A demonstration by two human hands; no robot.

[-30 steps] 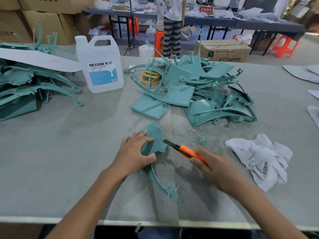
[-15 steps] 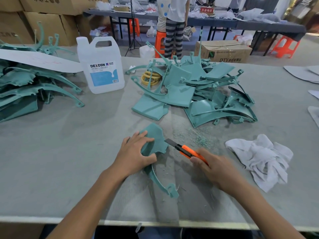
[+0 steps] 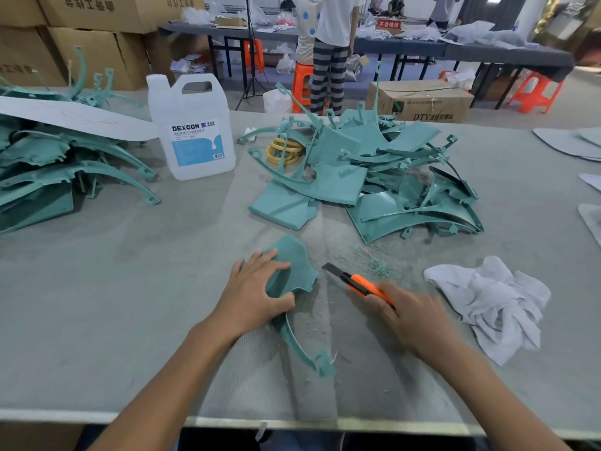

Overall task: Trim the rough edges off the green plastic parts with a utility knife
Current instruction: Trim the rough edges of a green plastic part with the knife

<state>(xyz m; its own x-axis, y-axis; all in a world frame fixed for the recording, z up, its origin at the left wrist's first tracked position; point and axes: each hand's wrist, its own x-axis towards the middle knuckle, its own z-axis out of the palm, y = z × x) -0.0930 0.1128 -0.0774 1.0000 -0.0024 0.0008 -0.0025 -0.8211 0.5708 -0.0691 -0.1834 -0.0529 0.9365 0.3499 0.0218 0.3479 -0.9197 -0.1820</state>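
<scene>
Since a second ago your utility knife [image 3: 357, 283] has drawn back to the right: its dark blade tip was against the edge of the green plastic part [image 3: 297, 265] and now sits just beside it, apart from it. Your right hand [image 3: 413, 317] stays wrapped around the orange handle. Your left hand [image 3: 257, 294] has not shifted, its fingers spread flat over the part and the thumb against its near edge, pinning it to the grey table [image 3: 97, 304] in front of you. Fine green shavings [image 3: 377, 265] lie just past the blade. Readable writing: the white jug [image 3: 192, 131] says DEXCON on its blue label, the cardboard box [image 3: 422, 102] beyond the table shows DTY, and a red sign [image 3: 388, 25] reads 不合格区.
</scene>
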